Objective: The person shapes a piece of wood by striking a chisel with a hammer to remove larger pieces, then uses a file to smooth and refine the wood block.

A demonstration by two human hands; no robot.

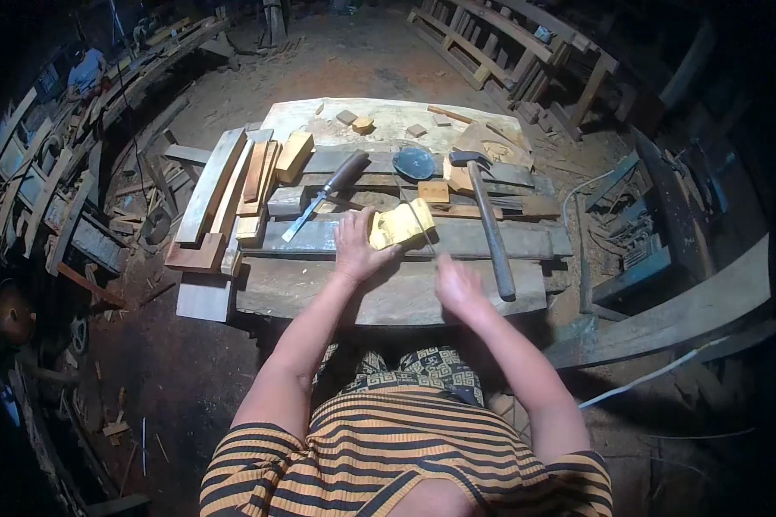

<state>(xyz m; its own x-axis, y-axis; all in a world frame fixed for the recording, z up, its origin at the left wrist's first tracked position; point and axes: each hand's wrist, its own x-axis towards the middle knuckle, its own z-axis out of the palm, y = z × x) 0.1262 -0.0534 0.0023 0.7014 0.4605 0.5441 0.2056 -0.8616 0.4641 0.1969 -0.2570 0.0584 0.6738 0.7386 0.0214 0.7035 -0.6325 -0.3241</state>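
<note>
A bright yellow carved wooden block (403, 225) rests on the bench planks. My left hand (359, 246) grips its left side, thumb along the near edge and fingers behind. My right hand (459, 284), slightly blurred, is closed around the near end of a thin dark rod-like tool (423, 226), perhaps a file. That tool lies slantwise across the block's right part. To the right is a hammer (489, 220) with a wooden handle. A wide chisel (326, 196) with a dark handle lies behind my left hand. Behind the block sits a round dark dish (415, 163).
Wooden boards (211, 189) are stacked on the bench's left side. Small wood blocks (363, 125) lie on the pale slab (388, 108) at the back. Timber racks (500, 43) stand far right, and a person (86, 71) is at the far left.
</note>
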